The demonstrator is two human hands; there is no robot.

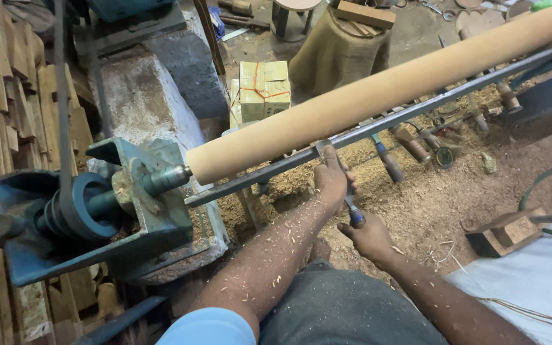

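Wood cylinder [378, 86] above; L hand [331, 181] & R hand [370, 236] both clenched round chisel [343, 185].

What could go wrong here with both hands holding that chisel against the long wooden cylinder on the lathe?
The left hand grips the chisel right at the metal rest bar, close under the wooden cylinder; a catch might pull the fingers in. The right hand holds only the handle end, so a kick could wrench the tool loose. The belt and pulley at the headstock look unguarded and may snag something loose.
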